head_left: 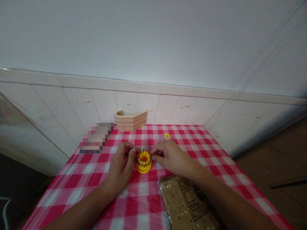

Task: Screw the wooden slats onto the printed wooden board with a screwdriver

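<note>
Yellow loom [143, 162] on checked table [72, 179], between both hands, left hand [121, 164] at its 9 o'clock pinching a tool [134, 147], right hand [169, 156] at 3 o'clock, fingertips clamped on its rim, packet [189, 201] at 5 o'clock.

- Round loom [143, 161]: yellow plastic, smooth, slightly glossy.
- Tablecloth [141, 204]: red-and-white check, smooth sheen.
- Rack [130, 120]: pale bare wood, matt.
- Packet [189, 201]: brown card under glossy clear wrap.
</note>
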The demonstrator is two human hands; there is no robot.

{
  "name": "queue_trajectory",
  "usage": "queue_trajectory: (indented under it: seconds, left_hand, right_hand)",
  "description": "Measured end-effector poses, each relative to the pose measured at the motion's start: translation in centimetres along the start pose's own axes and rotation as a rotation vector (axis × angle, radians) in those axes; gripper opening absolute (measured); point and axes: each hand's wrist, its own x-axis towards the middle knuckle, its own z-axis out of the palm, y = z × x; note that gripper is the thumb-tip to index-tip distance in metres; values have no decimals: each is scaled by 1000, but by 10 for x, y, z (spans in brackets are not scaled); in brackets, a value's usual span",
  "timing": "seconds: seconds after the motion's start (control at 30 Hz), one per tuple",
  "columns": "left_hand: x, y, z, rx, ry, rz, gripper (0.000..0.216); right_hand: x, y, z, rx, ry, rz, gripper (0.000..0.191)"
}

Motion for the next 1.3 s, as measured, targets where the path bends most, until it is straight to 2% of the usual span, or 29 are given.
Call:
queue_trajectory:
  seconds: [0.23, 0.6, 0.73, 0.97, 1.13, 1.3]
  left_hand:
    - [-1, 2, -1, 63, 25, 4, 21]
    - [0, 0, 0, 22, -8, 13, 20]
    - [0, 2, 1, -47, -28, 2, 20]
    - [0, 1, 3, -114, -32, -9, 21]
    - [1, 1, 4, -118, -39, 11, 19]
    - [1, 4, 4, -73, -25, 33, 19]
  right_hand:
    - [-1, 1, 1, 33, -20, -29, 24]
    - [-1, -5, -3, 123, 117, -5, 16]
    - [-4, -12, -5, 195, 65, -17, 18]
    - [-6, -4, 6, 222, -52, 53, 36]
    - [-6, -7, 4, 81, -11, 44, 35]
    - [-11, -19, -2, -130, 50, -66, 26]
